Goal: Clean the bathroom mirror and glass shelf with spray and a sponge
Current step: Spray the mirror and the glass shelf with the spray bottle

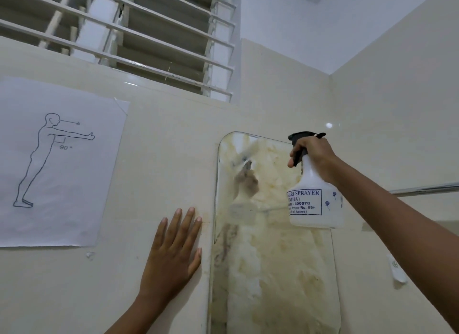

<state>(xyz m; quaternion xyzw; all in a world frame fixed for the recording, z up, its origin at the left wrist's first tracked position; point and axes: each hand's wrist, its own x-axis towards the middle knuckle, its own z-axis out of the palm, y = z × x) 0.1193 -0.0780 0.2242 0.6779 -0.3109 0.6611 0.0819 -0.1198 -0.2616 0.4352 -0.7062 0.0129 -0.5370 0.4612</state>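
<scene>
Left hand lies flat on the tiled wall, its fingers straight, slightly spread and holding nothing, their tips just beside the left edge of the mirror. Right hand grips the neck of the white spray bottle, fingers curled round the black trigger, nozzle aimed at the streaky, yellow-smeared upper glass. Left of the flat fingers hangs a paper poster; above it, a louvred window
</scene>
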